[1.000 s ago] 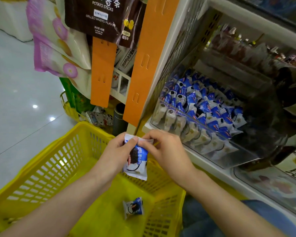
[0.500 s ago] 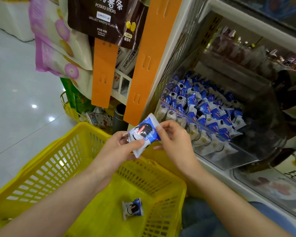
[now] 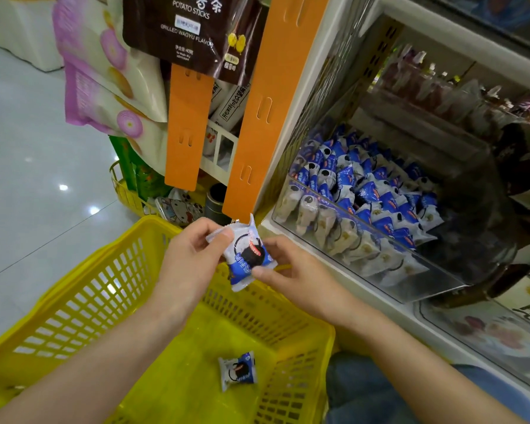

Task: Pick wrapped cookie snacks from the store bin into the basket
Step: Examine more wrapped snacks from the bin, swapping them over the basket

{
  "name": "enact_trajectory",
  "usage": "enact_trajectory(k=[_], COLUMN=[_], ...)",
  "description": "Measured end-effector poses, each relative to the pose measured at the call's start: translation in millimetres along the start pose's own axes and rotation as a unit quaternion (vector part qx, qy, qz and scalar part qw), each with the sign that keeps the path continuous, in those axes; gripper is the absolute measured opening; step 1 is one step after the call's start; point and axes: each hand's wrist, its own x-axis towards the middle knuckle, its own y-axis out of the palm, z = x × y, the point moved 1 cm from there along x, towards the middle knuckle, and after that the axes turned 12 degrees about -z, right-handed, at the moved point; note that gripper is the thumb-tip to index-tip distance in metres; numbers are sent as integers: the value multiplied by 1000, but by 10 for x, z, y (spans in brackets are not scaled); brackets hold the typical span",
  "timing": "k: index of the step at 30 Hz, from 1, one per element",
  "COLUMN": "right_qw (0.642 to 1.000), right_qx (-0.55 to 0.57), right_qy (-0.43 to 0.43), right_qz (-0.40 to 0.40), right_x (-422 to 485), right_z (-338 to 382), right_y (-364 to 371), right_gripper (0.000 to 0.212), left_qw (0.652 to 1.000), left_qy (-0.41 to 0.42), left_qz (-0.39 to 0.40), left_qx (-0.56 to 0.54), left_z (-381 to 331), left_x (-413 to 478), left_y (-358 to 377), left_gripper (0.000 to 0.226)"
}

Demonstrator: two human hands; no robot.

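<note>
A blue-and-white wrapped cookie snack (image 3: 246, 253) hangs above the far rim of the yellow basket (image 3: 83, 298). My left hand (image 3: 190, 264) pinches its upper left edge and my right hand (image 3: 291, 270) pinches its lower right side. A second wrapped cookie snack (image 3: 237, 370) lies on the basket floor. To the right, the clear store bin (image 3: 410, 270) holds several of the same blue-and-white packs (image 3: 364, 191).
Two orange display strips (image 3: 257, 111) hang just above my hands. Snack bags (image 3: 104, 71) and a brown potato sticks bag (image 3: 193, 29) hang at the upper left. More shelf goods sit behind and right of the bin. Shiny floor lies to the left.
The snack has been turned between both hands, from hanging down, to tilted up, to facing me now. Both hands stay over the basket's far rim.
</note>
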Motion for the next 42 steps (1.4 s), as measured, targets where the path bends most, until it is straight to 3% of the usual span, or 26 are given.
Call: enact_trajectory(k=[3, 7, 16, 19, 22, 25, 27, 30, 34, 39, 42], right_qw=[996, 992, 982, 985, 950, 913, 931, 962, 967, 966, 977], right_qx=[75, 88, 164, 23, -131, -202, -169, -62, 70, 172, 163], right_qy=[-31, -58, -2, -100, -235, -301, -266, -164, -48, 37, 68], right_qz=[-44, -76, -90, -142, -160, -186, -186, -208, -242, -188, -120], right_x=[-11, -36, 0, -37, -79, -74, -71, -42, 15, 31, 42], right_z=[70, 114, 83, 84, 101, 101, 106, 73, 41, 58, 57], right_y=[-30, -63, -60, -55, -51, -70, -63, -59, -97, -97, -117], right_gripper=[25, 6, 15, 10, 13, 20, 18, 8, 11, 12, 18], left_qw=[996, 989, 971, 974, 982, 987, 988, 985, 970, 986, 992], left_qy=[57, 59, 151, 138, 81, 34, 14, -54, -118, -96, -102], left_qz=[54, 118, 121, 109, 118, 129, 131, 157, 171, 105, 58], left_qx=[47, 71, 140, 144, 120, 89, 77, 50, 124, 90, 46], left_z=[6, 74, 29, 36, 67, 72, 67, 52, 79, 46, 25], left_x=[-34, -85, -94, -86, -66, -51, -42, -34, -42, 14, 49], left_y=[18, 50, 43, 53, 64, 73, 76, 92, 79, 8, -3], left_gripper=[20, 16, 21, 23, 27, 30, 28, 6, 30, 24, 17])
